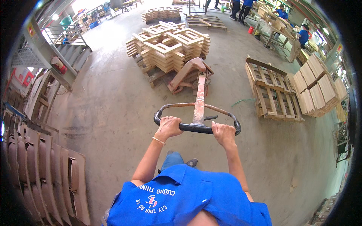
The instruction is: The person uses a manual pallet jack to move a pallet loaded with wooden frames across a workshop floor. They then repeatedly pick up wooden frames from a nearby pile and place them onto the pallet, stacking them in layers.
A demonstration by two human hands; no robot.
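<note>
Black handle bar (196, 128) gripped by both hands, seemingly.

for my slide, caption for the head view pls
Both hands, left and right, grip a pallet jack handle before stacked wooden frames.

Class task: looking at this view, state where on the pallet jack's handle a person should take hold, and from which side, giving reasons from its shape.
Grip the black crossbar of the handle loop, one hand on each side of the central shaft, coming from behind and over the top. The bar runs crosswise toward the person, and the left hand and right hand wrap it that way.
</note>
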